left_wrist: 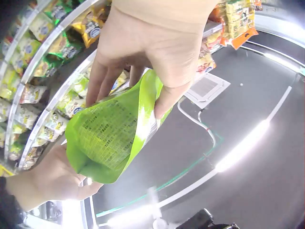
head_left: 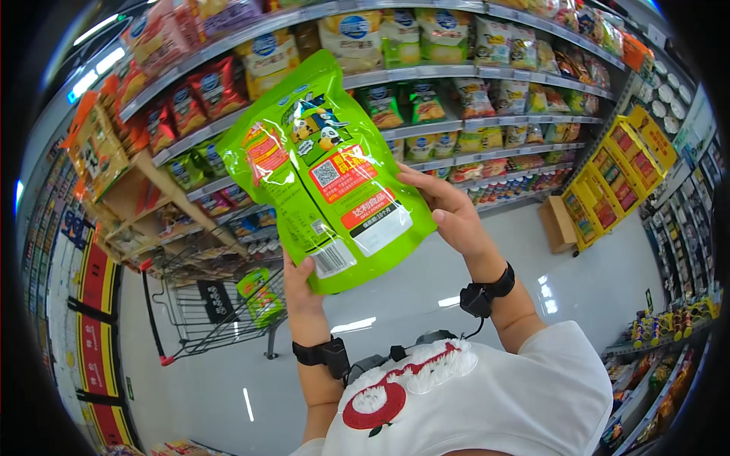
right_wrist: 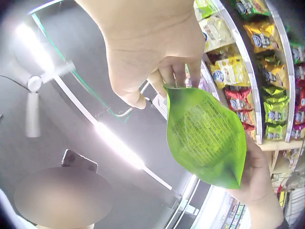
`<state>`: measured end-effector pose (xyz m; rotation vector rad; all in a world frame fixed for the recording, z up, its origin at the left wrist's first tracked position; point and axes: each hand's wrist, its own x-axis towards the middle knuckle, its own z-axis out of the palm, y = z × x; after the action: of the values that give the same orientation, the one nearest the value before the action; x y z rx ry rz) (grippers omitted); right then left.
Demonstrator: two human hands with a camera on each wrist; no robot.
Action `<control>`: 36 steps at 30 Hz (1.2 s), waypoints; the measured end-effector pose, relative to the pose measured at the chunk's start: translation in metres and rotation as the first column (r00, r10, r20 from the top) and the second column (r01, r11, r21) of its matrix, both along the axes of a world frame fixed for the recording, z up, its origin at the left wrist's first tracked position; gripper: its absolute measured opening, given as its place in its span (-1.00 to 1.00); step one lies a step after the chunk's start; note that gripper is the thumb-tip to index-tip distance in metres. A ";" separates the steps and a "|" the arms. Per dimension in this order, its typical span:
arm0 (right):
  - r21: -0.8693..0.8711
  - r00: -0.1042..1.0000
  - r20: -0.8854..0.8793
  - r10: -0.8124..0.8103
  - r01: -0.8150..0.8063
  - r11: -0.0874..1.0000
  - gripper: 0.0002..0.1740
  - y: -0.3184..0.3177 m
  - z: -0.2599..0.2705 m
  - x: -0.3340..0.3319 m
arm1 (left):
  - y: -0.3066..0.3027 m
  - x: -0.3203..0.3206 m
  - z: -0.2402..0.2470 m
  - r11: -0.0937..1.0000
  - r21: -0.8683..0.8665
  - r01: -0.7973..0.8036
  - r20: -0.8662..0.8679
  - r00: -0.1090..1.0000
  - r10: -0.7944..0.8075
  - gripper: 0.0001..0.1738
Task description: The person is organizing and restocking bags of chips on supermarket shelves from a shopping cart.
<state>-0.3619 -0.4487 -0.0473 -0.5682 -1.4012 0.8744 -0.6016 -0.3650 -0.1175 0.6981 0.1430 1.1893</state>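
Observation:
A large glossy green snack bag (head_left: 357, 171) is held up in front of the chest, its printed panel with panda cartoons, a QR code and a barcode facing the head camera. My left hand (head_left: 302, 292) grips the lower left corner, thumb over the front near the barcode. On the right edge, my right hand (head_left: 450, 211) holds the bag between thumb and fingers. Both wrist views look at the bag's gusseted bottom (left_wrist: 109, 133), covered in small print. Fingers behind the bag are partly hidden.
A shopping cart (head_left: 205, 308) stands at the lower left with another green bag (head_left: 260, 298) in it. Shelves (head_left: 426, 72) of bagged snacks run along the far side. A yellow display rack (head_left: 620, 178) and a cardboard box (head_left: 557, 225) stand at the right.

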 end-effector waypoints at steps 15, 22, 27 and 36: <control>-0.437 0.742 -0.617 -0.264 -0.043 0.898 -0.30 -0.066 -0.074 0.215 | -0.043 0.265 -0.051 0.479 -0.305 0.823 0.527 0.565 -0.635 -0.36; -0.331 0.626 -0.775 -0.087 -0.284 0.900 -0.33 -0.032 -0.103 0.238 | -0.031 0.355 -0.077 0.185 -0.392 0.901 0.512 0.380 -0.771 -0.42; -0.190 0.577 -0.816 0.014 -0.291 0.937 -0.34 0.017 -0.115 0.279 | 0.034 0.397 -0.086 0.022 -0.449 0.893 0.412 0.229 -0.882 -0.45; -0.331 0.650 -0.738 -0.182 -0.114 0.937 -0.33 0.123 -0.109 0.341 | 0.256 0.416 0.037 0.147 0.943 0.297 -0.289 0.519 0.805 -0.57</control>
<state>-0.0212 -0.3252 -0.1563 -0.4027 -0.4449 1.1675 -0.1859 -0.1087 -0.0809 2.6266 0.3183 1.1423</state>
